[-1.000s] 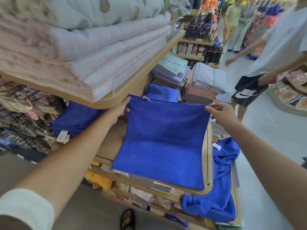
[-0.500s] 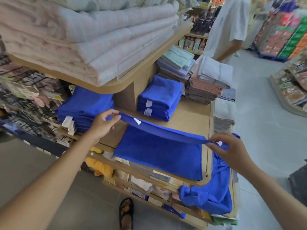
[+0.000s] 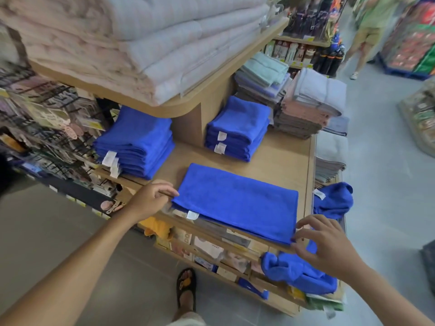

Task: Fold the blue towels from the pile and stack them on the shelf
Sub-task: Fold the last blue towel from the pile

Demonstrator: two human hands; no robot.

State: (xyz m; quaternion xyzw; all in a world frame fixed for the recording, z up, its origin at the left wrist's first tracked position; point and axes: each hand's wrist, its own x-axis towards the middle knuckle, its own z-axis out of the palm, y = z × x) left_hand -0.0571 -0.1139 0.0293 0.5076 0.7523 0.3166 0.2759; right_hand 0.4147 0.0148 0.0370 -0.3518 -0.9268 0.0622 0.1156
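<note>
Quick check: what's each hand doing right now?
Left hand: pinching the left edge of the folded blue towel.
Right hand: fingertips at the towel's near right corner; grip cannot be told.
</note>
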